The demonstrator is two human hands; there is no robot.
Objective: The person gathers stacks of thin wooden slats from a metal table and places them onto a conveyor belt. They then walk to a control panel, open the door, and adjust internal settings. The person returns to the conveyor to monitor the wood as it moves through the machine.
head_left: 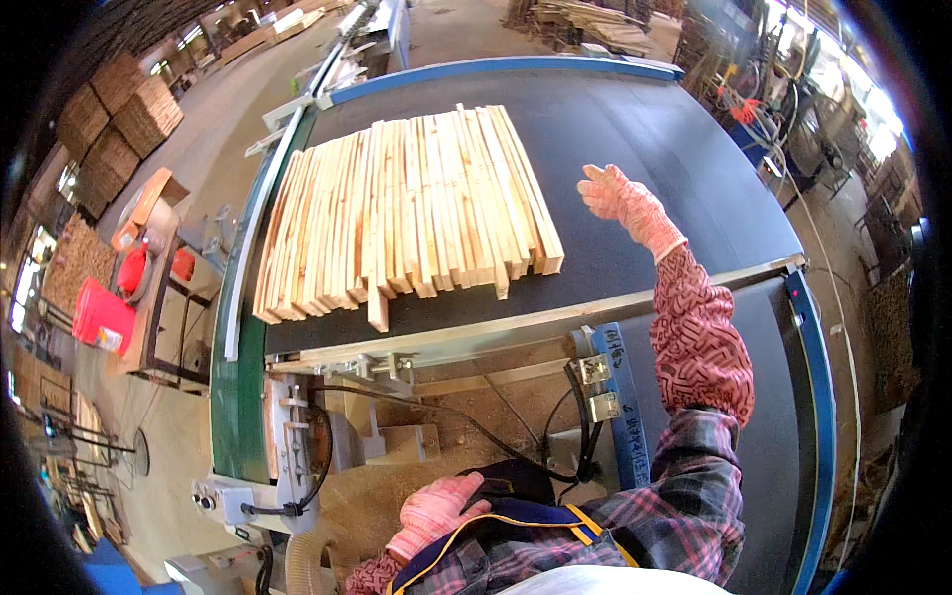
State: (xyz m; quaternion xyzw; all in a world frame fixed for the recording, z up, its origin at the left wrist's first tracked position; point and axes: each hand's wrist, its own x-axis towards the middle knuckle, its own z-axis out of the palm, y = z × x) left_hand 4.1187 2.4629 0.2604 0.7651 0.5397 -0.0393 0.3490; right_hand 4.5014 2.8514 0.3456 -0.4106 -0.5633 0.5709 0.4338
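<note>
My right hand (623, 201), in a pink-and-white work glove and patterned sleeve cover, reaches over the dark conveyor belt (635, 119). Its fingers are loosely bent and apart, with nothing in them. To its left lies a wide row of narrow pale wood strips (407, 203), side by side on the belt, a gap away from the hand. Several strip ends stick out unevenly at the near edge. My left hand (441, 508), gloved alike, is low near my waist beside a dark cloth with a blue and yellow strap. Its fingers look stretched out; their undersides are hidden.
A wooden rail (526, 325) runs along the belt's near edge. Below it are cables and metal fittings, with a control box (220, 501) at lower left. A second dark belt (759, 367) lies at right. Red buckets (102, 315) and stacked wood (119, 124) stand left.
</note>
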